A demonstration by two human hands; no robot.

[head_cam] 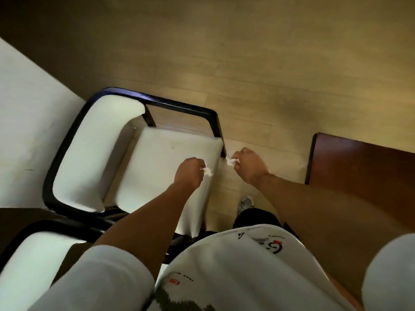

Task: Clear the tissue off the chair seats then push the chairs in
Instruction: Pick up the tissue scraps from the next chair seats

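My white shirt (224,265) filled the foreground; each hand, left hand (189,172) and right hand (249,164), pinched a tissue scrap. I judged keeping those pinches tight mattered before pushing the chair (157,158).

The left hand (189,172) holds a tissue piece (207,171) above the right part of the chair seat (161,162). The right hand (250,166) holds another tissue piece (231,162) over the floor (247,63), between the chair and the table (363,173) on the right. A second chair (33,261) stands nearer, at lower left.
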